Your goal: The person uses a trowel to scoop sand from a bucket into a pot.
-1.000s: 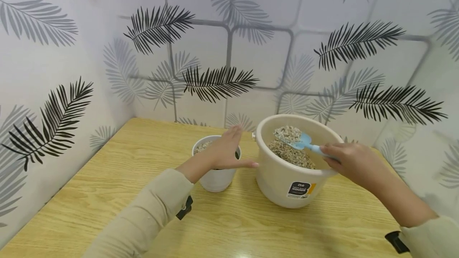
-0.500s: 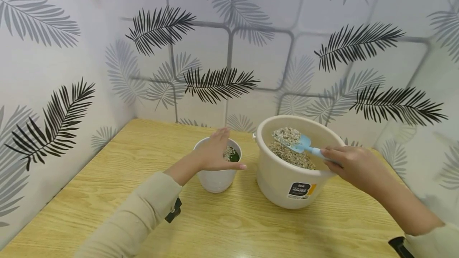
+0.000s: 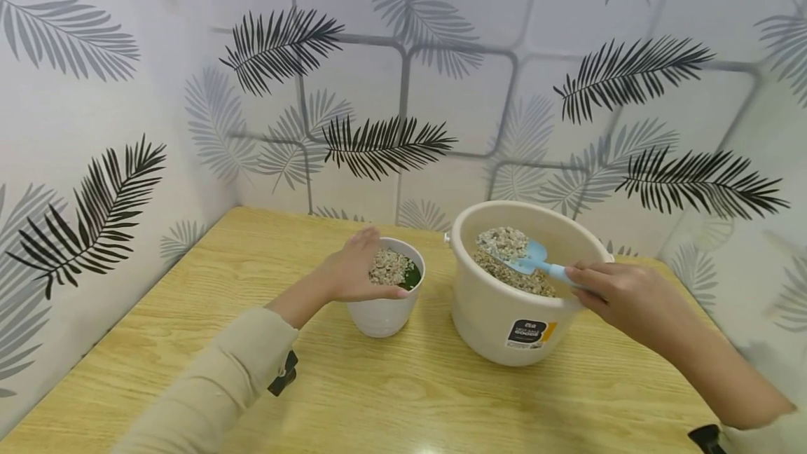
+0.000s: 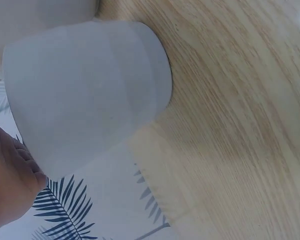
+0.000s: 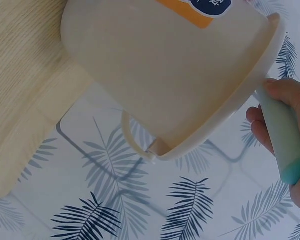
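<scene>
My right hand [image 3: 637, 303] grips the handle of a light blue hand shovel [image 3: 534, 258], whose blade is heaped with pale gravel [image 3: 503, 242]. The blade is inside the cream bucket [image 3: 492, 328], above more gravel lying in it. In the right wrist view the shovel handle [image 5: 282, 135] lies across my palm beside the bucket's rim. With thumb and fingers spread, my left hand [image 3: 353, 272] is at the left rim of a small white pot [image 3: 381, 317]; whether it touches cannot be told. Gravel and a patch of dark green show inside the pot.
The bucket stands right of the pot on a wooden table [image 3: 378, 398], with a narrow gap between them. A leaf-patterned wall [image 3: 353, 188] rises directly behind the table and on its left side. A bucket handle [image 5: 132, 135] hangs at the bucket's side.
My left hand has moved left across the pot, uncovering more of the gravel and the green inside. The loaded shovel has shifted slightly left within the bucket.
</scene>
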`<state>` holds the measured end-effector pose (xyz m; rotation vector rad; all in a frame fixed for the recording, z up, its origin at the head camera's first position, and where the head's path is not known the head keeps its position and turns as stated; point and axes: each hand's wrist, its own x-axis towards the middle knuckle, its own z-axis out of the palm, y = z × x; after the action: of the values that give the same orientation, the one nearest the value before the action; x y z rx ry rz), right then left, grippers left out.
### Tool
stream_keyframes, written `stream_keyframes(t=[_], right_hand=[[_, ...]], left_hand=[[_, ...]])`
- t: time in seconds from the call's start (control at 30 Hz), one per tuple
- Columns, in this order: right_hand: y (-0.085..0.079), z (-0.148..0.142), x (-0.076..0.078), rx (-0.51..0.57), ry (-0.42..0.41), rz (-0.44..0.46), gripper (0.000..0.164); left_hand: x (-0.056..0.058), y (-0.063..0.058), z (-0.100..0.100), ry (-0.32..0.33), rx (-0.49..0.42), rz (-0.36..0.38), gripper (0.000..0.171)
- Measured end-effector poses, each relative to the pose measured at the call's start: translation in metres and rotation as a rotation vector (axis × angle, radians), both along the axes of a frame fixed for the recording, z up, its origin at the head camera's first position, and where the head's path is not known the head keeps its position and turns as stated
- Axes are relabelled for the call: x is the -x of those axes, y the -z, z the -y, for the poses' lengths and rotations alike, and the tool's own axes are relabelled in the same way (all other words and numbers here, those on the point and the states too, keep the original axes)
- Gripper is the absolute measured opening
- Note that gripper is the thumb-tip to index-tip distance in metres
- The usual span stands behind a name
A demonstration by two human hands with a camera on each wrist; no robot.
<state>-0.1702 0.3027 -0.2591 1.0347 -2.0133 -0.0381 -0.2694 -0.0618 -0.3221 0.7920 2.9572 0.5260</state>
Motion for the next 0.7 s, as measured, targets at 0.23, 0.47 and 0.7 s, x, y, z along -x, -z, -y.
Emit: stream_keyframes(t=[0.23,0.47,0.7], right_hand=[[-0.001,0.002,-0.001,0.003,0.002,-0.013,0.064],[-0.004,0.005,-0.001,0.001,-0.013,-0.028,0.063],[-0.005,0.015,-0.001,0.010,-0.045,-0.027,0.060]], left_hand=[[-0.002,0.004,0.011,-0.007,-0.005,-0.007,0.112],[-0.002,0.008,0.018,-0.018,0.002,-0.005,0.112],[-0.002,0.010,0.024,-0.030,-0.005,-0.007,0.115]])
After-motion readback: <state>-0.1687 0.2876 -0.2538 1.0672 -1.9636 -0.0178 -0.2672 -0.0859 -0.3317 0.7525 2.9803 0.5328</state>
